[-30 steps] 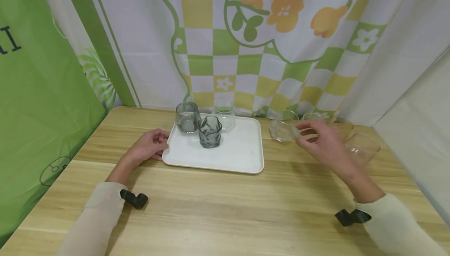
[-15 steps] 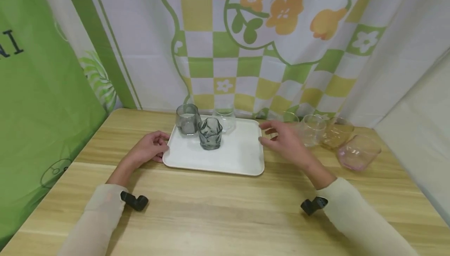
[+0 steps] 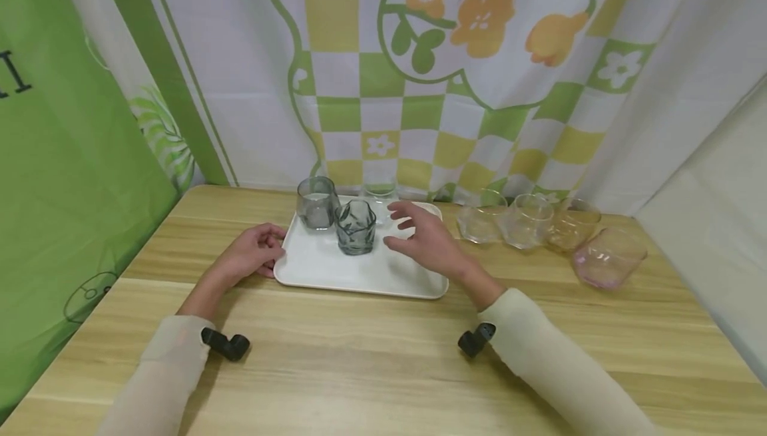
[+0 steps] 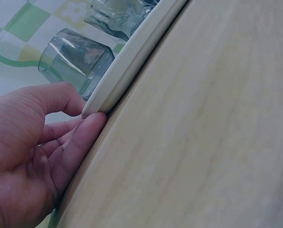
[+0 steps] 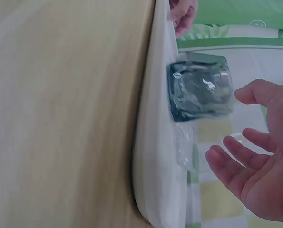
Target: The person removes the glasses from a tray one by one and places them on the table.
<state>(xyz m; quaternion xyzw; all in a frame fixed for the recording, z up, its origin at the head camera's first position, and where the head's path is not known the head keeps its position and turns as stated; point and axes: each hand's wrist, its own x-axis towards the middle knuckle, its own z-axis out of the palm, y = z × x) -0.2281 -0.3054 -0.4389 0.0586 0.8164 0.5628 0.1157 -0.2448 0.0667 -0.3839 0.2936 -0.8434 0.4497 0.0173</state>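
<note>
My left hand [image 3: 250, 251] grips the left edge of a white tray [image 3: 353, 276] between thumb and forefinger, seen closely in the left wrist view. My right hand [image 3: 428, 239] hovers over the tray's right half with fingers spread and holds nothing. Just left of its fingertips stands a rippled grey-green glass [image 3: 355, 229]; the right wrist view shows a gap between that glass [image 5: 200, 88] and the thumb. A smooth smoky-grey glass [image 3: 317, 204] sits at the tray's back left corner. Behind, a clear glass [image 3: 380, 198] is partly hidden by my right fingers and the rippled glass.
Right of the tray, a row of glasses stands on the wooden table [image 3: 383, 369]: two clear ones, the left one [image 3: 481, 218] and its neighbour [image 3: 527, 223], an amber one [image 3: 572, 226] and a pink-tinted one [image 3: 608, 259]. A patterned curtain [image 3: 395, 110] hangs behind the table.
My right hand has moved left, from the row of glasses on the right, past the tray's right edge, to above the tray beside the rippled glass. My left hand stays at the tray edge.
</note>
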